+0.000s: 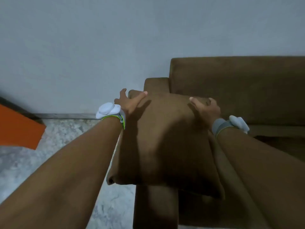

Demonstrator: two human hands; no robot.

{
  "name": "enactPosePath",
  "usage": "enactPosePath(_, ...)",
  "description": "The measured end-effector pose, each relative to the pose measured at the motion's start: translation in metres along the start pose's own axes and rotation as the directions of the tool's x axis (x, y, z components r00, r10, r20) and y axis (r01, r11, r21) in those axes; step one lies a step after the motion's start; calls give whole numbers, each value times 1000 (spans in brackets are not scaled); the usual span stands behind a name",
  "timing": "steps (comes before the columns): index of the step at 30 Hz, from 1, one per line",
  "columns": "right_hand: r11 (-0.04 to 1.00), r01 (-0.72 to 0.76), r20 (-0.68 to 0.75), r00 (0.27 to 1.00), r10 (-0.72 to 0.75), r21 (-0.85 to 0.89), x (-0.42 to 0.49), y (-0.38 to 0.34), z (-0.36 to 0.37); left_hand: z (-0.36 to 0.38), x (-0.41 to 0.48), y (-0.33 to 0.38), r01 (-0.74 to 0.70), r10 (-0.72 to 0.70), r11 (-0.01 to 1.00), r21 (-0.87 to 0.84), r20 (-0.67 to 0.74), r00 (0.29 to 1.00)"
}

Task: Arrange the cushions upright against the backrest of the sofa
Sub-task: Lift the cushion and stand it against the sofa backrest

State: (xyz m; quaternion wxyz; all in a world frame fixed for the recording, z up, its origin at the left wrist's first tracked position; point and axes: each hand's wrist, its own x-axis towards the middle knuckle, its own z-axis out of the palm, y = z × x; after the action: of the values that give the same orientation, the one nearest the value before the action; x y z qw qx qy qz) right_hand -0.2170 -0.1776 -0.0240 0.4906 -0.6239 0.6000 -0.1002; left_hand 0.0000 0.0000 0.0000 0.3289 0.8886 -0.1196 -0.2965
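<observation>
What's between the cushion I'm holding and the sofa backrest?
Nothing visible. Left hand and right hand grip the cushion by its far corners above the armrest; the backrest beyond looks bare, though the cushion hides some of the seat.

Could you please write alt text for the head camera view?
Both hands, left hand and right hand, grip the far corners of a brown cushion held over the armrest of a brown sofa against a grey wall.
</observation>
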Motion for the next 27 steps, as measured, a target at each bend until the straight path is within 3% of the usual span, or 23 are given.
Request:
enactPosePath(9,979,-201,-33,979,202,24,40,36,26,26,44,-46,134,-132,991,-25,71,989)
enactPosePath(16,962,-234,-11,971,238,142,44,47,34,38,43,-55,113,-97,979,-170,97,990)
enactPosePath(27,960,-168,-56,981,185,224,30,44,28,31,28,-42,77,-70,983,-168,46,996)
